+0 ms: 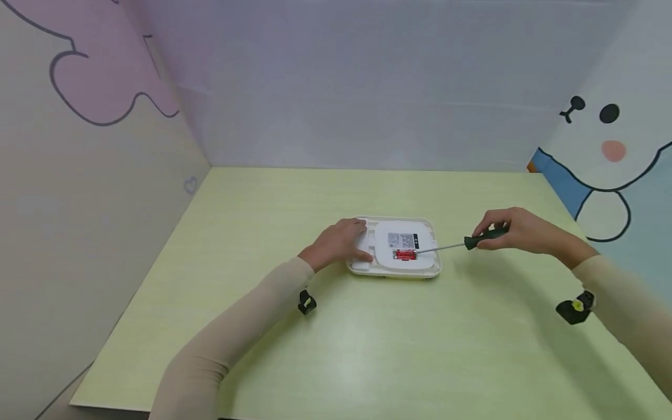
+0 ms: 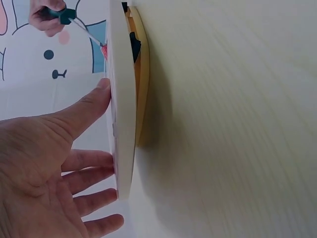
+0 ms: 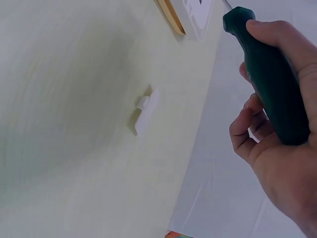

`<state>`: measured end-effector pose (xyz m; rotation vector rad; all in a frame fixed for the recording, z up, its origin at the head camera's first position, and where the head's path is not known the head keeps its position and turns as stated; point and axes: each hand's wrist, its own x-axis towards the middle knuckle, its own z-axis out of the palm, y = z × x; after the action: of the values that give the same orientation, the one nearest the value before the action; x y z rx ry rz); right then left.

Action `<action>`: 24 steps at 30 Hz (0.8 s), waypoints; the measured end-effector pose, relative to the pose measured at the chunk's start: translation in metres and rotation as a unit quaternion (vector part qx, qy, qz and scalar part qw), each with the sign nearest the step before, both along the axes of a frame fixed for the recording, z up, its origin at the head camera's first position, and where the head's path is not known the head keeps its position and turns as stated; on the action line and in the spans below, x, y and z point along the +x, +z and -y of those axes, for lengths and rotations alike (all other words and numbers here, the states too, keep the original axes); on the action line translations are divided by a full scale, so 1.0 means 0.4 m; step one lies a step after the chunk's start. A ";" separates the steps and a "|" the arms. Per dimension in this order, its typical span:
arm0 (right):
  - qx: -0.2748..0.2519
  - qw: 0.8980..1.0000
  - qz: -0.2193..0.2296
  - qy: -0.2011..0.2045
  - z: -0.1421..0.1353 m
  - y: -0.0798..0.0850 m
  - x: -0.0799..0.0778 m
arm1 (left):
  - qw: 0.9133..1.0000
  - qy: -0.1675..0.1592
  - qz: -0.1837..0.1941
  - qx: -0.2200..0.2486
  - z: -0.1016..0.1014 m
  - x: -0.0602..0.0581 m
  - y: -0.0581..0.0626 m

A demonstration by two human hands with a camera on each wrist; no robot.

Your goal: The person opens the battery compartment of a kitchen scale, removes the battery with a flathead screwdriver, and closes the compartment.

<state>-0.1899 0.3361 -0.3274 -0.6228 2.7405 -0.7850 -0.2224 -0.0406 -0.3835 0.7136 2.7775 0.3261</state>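
A white, rounded rectangular device [image 1: 367, 269] lies on the table with a printed label [image 1: 402, 241] facing up. Red batteries [image 1: 405, 255] sit in a small slot below the label. My left hand [image 1: 338, 242] rests on the device's left end, thumb and fingers spread and pressing its face. From the right, my right hand [image 1: 525, 230] grips the dark green handle of a screwdriver [image 1: 488, 235], thumb along it. The screwdriver's metal shaft slants down to the left, its tip at the batteries' right end. A yellow part [image 2: 142, 84] shows beneath the device in the left wrist view.
A small white clip-shaped cover [image 3: 147, 111] lies on the table in the right wrist view. The pale green table [image 1: 336, 350] meets a plain wall at the back and painted walls at both sides.
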 end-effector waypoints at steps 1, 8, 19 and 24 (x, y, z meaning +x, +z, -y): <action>0.010 1.000 -0.005 0.004 0.000 0.010 -0.002 | 1.000 0.003 0.000 0.001 0.001 0.001 -0.002; 0.036 0.999 -0.010 0.023 0.011 0.037 -0.011 | 1.000 0.000 0.001 -0.005 0.002 -0.002 -0.006; 0.036 0.999 -0.005 0.036 0.025 0.038 -0.015 | 0.999 -0.028 -0.001 -0.023 0.007 -0.009 0.009; 0.040 0.998 -0.008 0.038 0.024 0.042 -0.016 | 0.999 -0.030 -0.005 -0.023 0.007 -0.005 0.013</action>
<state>-0.1963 0.3265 -0.3106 -0.7145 2.7299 -0.6525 -0.2246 -0.0433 -0.3782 0.7870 2.7566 0.2467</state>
